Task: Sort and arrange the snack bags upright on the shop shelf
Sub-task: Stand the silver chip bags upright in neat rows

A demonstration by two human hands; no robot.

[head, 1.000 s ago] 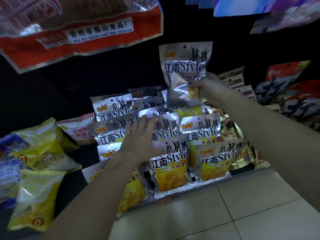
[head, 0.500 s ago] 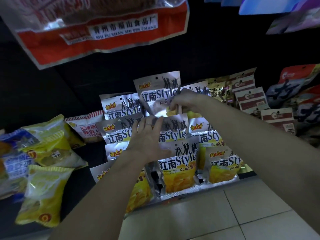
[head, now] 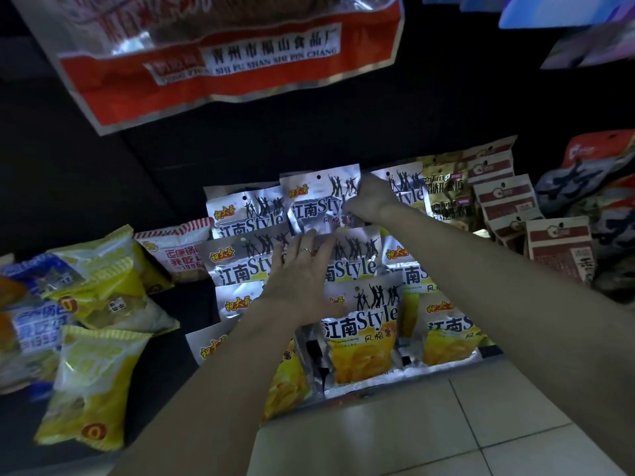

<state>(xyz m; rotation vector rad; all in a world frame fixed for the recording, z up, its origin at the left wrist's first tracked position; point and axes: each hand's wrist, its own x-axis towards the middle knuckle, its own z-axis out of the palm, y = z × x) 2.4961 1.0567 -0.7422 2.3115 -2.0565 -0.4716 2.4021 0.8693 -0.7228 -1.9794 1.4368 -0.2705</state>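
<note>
Silver Style bags (head: 357, 324) are mostly stood in rows on the shelf (head: 371, 389); back row judged unfinished. One silver bag (head: 318, 201) at 12 o'clock is pinched by the right hand (head: 369, 201). The row is pressed back by the flat, open left hand (head: 295, 286). Versus 1 s ago, that bag has been lowered from mid-air into the back row. Yellow bags (head: 89, 383) at 9 o'clock lie unsorted.

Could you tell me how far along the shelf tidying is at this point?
Done: silver Style bags stand in rows. In hand: right hand grips a silver bag at the back row; left hand rests flat on the rows. Left: yellow bags lie jumbled.
</note>
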